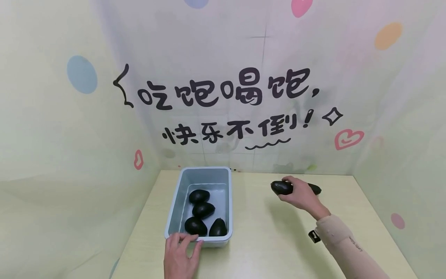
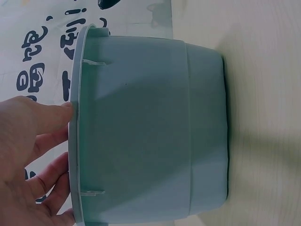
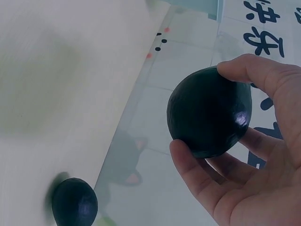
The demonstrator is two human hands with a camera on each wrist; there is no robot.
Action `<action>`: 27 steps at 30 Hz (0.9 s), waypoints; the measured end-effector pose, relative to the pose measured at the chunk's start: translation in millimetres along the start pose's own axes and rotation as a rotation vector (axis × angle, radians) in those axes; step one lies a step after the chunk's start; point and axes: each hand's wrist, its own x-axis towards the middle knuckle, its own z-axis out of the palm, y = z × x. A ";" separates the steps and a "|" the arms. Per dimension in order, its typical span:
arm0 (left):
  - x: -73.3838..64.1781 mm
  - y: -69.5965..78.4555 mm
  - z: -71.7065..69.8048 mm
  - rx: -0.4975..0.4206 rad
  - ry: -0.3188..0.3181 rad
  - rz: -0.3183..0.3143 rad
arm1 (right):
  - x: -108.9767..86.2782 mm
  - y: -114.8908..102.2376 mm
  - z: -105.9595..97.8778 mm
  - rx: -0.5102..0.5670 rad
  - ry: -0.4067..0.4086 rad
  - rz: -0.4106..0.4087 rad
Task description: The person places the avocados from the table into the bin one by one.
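My right hand [image 1: 301, 195] grips a dark avocado [image 3: 209, 113] between thumb and fingers, raised above the right side of the table. Behind that hand, a second avocado [image 3: 75, 202] lies on the tabletop, partly hidden in the head view. On the left stands a light blue-grey plastic bin [image 1: 229, 201] holding several dark avocados [image 1: 203, 210]. My left hand [image 1: 181, 255] rests its fingertips on the bin's near rim, and in the left wrist view the thumb [image 2: 59, 112] touches that rim too.
The pale wooden table [image 1: 258, 248] meets a printed cloth backdrop [image 1: 223, 50] at its back edge, with cloth at both sides as well. A small black object [image 1: 314, 236] shows beside the right sleeve [image 1: 345, 240].
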 end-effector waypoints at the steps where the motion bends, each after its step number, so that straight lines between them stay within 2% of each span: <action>1: 0.1 0.2 0.0 0.000 0.001 0.001 | 0.3 -0.6 0.4 0.001 0.002 -0.003; 13: 0.5 0.5 -0.7 0.000 0.014 0.008 | 5.2 -10.4 3.2 0.019 0.008 -0.002; 21: -0.4 -0.6 1.6 -0.018 0.029 0.024 | 8.7 -19.9 0.3 0.024 0.018 -0.034; 27: -0.2 0.4 0.7 -0.012 0.011 0.013 | 9.6 -28.1 -1.3 0.040 0.023 -0.045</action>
